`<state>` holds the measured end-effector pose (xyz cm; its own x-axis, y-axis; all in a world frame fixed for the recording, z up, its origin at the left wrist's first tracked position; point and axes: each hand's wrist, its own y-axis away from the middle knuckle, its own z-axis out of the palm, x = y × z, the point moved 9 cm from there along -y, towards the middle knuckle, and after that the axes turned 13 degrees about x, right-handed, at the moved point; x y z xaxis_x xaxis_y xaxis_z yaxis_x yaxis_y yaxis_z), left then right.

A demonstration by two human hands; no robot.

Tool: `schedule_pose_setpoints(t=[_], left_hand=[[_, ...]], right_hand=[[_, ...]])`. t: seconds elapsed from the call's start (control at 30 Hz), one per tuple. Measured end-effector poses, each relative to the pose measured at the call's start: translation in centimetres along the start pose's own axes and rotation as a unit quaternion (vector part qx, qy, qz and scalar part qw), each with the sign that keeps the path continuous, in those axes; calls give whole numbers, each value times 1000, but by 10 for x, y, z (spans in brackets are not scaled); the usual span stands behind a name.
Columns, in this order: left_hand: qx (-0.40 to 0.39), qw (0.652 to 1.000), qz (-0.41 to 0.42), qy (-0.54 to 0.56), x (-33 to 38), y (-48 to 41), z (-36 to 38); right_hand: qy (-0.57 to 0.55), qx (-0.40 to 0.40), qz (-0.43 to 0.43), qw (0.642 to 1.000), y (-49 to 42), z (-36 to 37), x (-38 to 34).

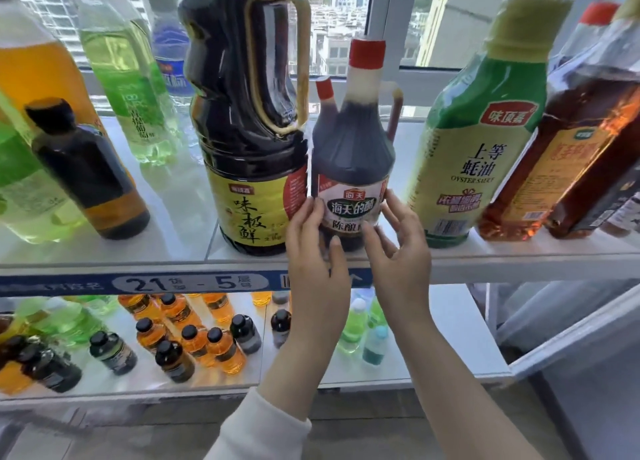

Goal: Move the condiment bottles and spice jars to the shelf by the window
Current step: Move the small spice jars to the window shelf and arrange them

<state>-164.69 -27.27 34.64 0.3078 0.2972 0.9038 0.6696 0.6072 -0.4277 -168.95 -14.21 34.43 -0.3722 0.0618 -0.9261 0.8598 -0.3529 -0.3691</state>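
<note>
Now your left hand and right hand grip the vinegar bottle, fingers curled, on the window shelf, apparently touching the soy jug; settle it flat, then release gently.

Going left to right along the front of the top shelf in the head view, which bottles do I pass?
Small dark bottle → soy sauce jug → vinegar bottle → oyster sauce bottle → amber bottle.
</note>
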Motion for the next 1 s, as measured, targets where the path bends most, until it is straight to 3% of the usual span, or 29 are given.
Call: schedule_pose_setpoints(t=[0.87, 1.0], left_hand=[[-26, 999, 44, -11, 4, 0, 12], [-20, 997, 68, -18, 16, 3, -14]], right_hand=[[34, -4, 11, 999, 1, 1, 3], [20, 53, 6, 998, 11, -18, -1]])
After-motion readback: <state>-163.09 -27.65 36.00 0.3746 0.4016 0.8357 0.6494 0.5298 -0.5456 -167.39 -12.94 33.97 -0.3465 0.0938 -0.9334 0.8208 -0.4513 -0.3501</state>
